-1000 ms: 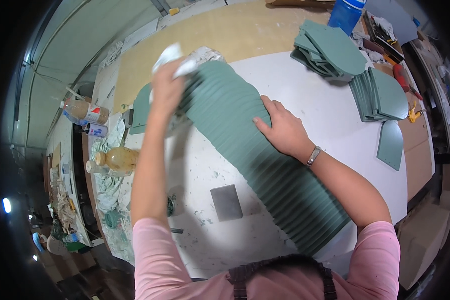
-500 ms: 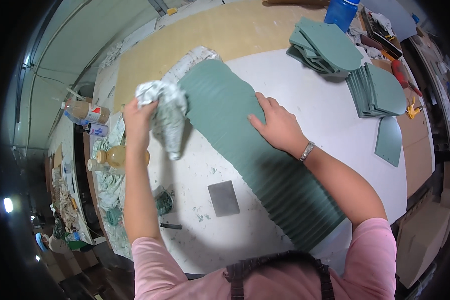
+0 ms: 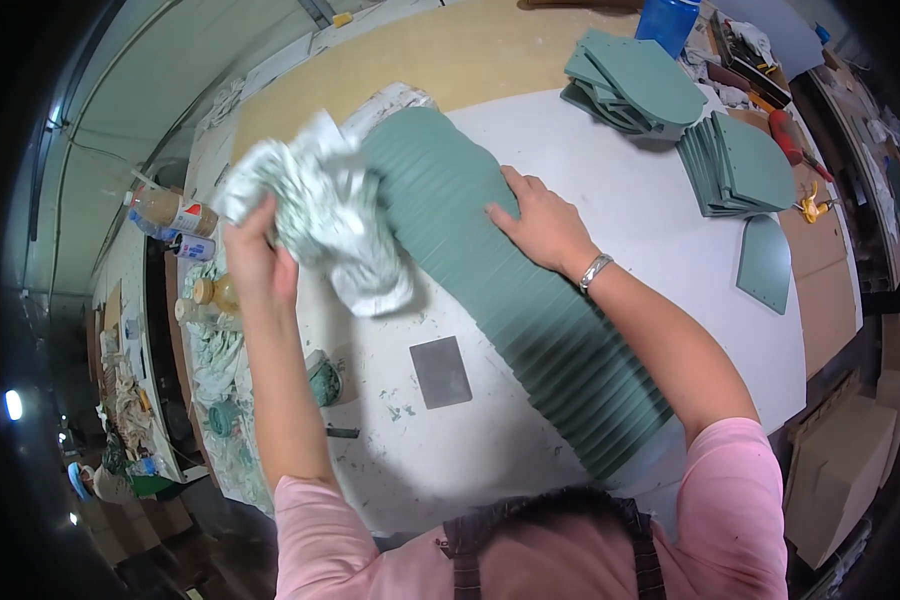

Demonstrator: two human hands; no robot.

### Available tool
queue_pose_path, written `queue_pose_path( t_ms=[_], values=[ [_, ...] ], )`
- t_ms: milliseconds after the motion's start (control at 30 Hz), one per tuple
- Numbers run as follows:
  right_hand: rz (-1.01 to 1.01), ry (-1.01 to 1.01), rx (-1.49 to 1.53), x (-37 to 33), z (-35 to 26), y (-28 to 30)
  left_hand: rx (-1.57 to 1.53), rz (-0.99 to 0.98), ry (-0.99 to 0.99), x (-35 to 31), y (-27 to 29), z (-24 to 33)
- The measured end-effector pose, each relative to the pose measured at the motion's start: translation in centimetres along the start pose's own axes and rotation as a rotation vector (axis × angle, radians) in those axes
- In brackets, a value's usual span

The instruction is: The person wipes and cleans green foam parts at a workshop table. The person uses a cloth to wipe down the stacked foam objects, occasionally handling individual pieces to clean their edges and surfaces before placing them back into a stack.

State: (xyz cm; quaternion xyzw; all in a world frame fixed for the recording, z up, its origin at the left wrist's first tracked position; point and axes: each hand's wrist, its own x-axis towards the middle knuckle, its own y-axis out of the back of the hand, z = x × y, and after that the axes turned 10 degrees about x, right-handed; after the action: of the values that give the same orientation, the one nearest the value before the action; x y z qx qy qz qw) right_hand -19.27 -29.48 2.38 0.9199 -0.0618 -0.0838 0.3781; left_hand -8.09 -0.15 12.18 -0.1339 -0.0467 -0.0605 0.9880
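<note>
A long row of overlapping green panels [image 3: 457, 235] is laid out across the white-topped bench [image 3: 660, 225], its long axis slanted from the far left, where a rounded end is shown, down to the near right, close to the body. Of the two hands, the right hand [image 3: 550, 228] is the nearer to the row: it is laid palm down on its right edge, towards the far half, with the fingers extended and nothing grasped. A bracelet [image 3: 596, 273] is worn on that wrist.

A crumpled white cloth [image 3: 340, 215], smudged with green, is gripped in the left hand [image 3: 255, 255], which is held to the left of the row and apart from it. The row is thus placed to the right of the left hand, with the cloth hung between them beside the far left edge; whether the panels are touched by the cloth cannot be told, as it is blurred.

A grey block [image 3: 441, 371] is set to the left of the row's nearer half. Beyond the right hand, two stacks, one farther [image 3: 635, 80] and one closer [image 3: 745, 165], and a single green panel [image 3: 765, 265] are kept well apart from the row
</note>
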Motion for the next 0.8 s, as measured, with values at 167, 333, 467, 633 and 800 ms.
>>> queue_pose_path(
  t_ms=[167, 333, 467, 633, 800],
  values=[
    [0.039, 0.048, 0.032, 0.3, 1.1, -0.8, 0.093, 0.004, -0.103, 2.1, -3.6, -1.3],
    [0.178, 0.361, 0.168, 0.9, 5.4, -2.8, 1.38, -0.587, -0.629, -4.6, -7.2, -9.6],
    [0.026, 0.131, -0.023, 0.2, 2.1, -0.8, 1.362, -0.674, -0.65, -6.7, -3.5, -7.7],
    [-0.014, -0.032, 0.014, -0.2, 0.1, 0.7, 1.398, -0.093, -0.404, 0.6, 3.2, -4.2],
    [-0.029, -0.019, 0.029, 0.2, -0.9, -0.1, 1.362, -0.137, -0.612, 8.2, -5.3, -9.6]
  ],
)
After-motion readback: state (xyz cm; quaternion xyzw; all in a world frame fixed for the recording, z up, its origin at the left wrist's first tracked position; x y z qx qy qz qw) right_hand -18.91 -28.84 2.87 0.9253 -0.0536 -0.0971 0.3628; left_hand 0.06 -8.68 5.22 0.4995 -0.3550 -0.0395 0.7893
